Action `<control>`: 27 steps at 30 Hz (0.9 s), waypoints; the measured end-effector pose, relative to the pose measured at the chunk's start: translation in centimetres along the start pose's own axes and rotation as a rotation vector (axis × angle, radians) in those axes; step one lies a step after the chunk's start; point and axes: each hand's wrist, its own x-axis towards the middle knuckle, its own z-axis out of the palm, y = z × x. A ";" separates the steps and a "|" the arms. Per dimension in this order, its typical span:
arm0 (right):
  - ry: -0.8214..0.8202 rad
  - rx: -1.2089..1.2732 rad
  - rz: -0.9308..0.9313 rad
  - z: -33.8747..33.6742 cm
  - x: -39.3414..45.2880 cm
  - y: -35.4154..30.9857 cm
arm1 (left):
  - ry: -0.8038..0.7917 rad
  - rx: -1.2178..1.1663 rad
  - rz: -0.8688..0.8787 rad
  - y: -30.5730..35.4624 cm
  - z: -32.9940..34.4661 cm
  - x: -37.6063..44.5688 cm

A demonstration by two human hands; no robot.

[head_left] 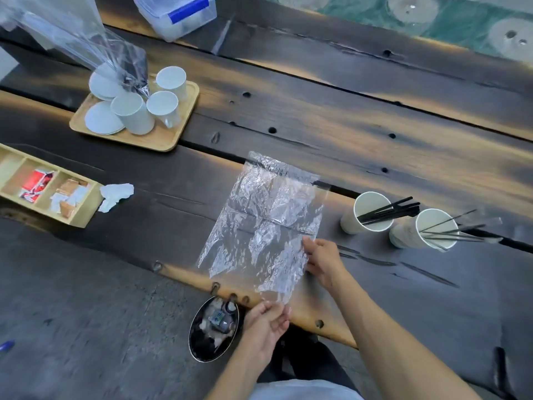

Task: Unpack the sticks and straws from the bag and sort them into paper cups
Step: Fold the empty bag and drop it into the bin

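Note:
A crumpled clear plastic bag [265,220] lies flat on the dark wooden table [360,134], with nothing visible inside it. My left hand [266,321] pinches its near corner. My right hand [324,259] grips its right edge. To the right stand two white paper cups. The nearer-left cup [367,213] holds several thick black straws [392,212]. The other cup [427,230] holds several thin dark sticks [452,230] that lean out to the right.
A wooden tray [173,131] with white cups and saucers sits at the back left, with a clear plastic wrapper above it. A divided wooden box [46,186] of sachets, a crumpled tissue [115,194], a black oval dish [213,330] and a lidded plastic container [176,15] are also around.

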 end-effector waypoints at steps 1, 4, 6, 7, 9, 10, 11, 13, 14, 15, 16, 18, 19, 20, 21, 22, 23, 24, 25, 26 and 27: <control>-0.022 -0.035 0.014 -0.1 -0.1 0.9 | -0.013 0.015 -0.015 0.0 0.3 0.2; -0.007 -0.063 -0.025 -1.0 -0.8 2.4 | -0.015 0.017 -0.003 0.6 0.5 1.0; 0.024 -0.062 -0.045 -2.0 -1.2 2.3 | 0.034 -0.042 0.070 1.8 -0.2 1.5; 0.031 -0.051 -0.053 -2.5 -1.2 2.1 | 0.068 -0.080 0.111 2.6 -0.8 1.8; 0.037 -0.067 -0.069 -3.4 -1.2 1.6 | 0.118 -0.110 0.175 4.0 -2.0 2.4; 0.031 -0.087 -0.077 -3.8 -1.3 1.3 | 0.134 -0.099 0.191 4.6 -2.5 2.7; 0.015 -0.109 -0.088 -4.0 -1.3 1.2 | 0.142 -0.081 0.197 5.1 -2.7 2.8; -0.022 -0.152 -0.100 -4.2 -1.5 1.2 | 0.152 -0.049 0.194 6.1 -3.0 3.3; -0.035 -0.159 -0.103 -4.3 -1.5 1.4 | 0.162 -0.038 0.194 6.6 -3.0 3.6; -0.043 -0.149 -0.101 -4.4 -1.6 1.5 | 0.179 -0.039 0.193 7.2 -2.9 3.9; -0.046 -0.118 -0.088 -4.4 -1.8 1.6 | 0.196 -0.054 0.191 7.6 -2.9 4.1; -0.065 -0.007 -0.029 -4.5 -2.3 1.7 | 0.219 -0.132 0.187 8.1 -2.8 4.5; -0.092 0.040 0.013 -4.5 -2.7 1.9 | 0.221 -0.176 0.184 8.2 -2.6 4.6; -0.130 0.053 0.059 -4.4 -3.2 2.2 | 0.215 -0.215 0.178 8.0 -2.4 4.7; -0.171 0.038 0.103 -4.4 -3.8 2.6 | 0.204 -0.249 0.172 7.8 -2.1 4.6; -0.208 0.018 0.139 -4.3 -4.5 3.1 | 0.195 -0.274 0.165 7.6 -1.7 4.5; -0.234 0.008 0.162 -4.2 -5.1 3.7 | 0.191 -0.294 0.160 7.3 -1.4 4.4; -0.234 0.004 0.162 -4.1 -5.5 4.3 | 0.196 -0.305 0.157 7.0 -1.3 4.4; -0.207 0.003 0.142 -4.2 -5.7 4.8 | 0.210 -0.305 0.156 6.8 -1.2 4.4; -0.169 -0.003 0.114 -4.4 -5.8 5.0 | 0.235 -0.296 0.158 6.7 -1.4 4.4; -0.134 -0.019 0.083 -4.6 -5.8 5.0 | 0.269 -0.274 0.164 6.7 -1.7 4.5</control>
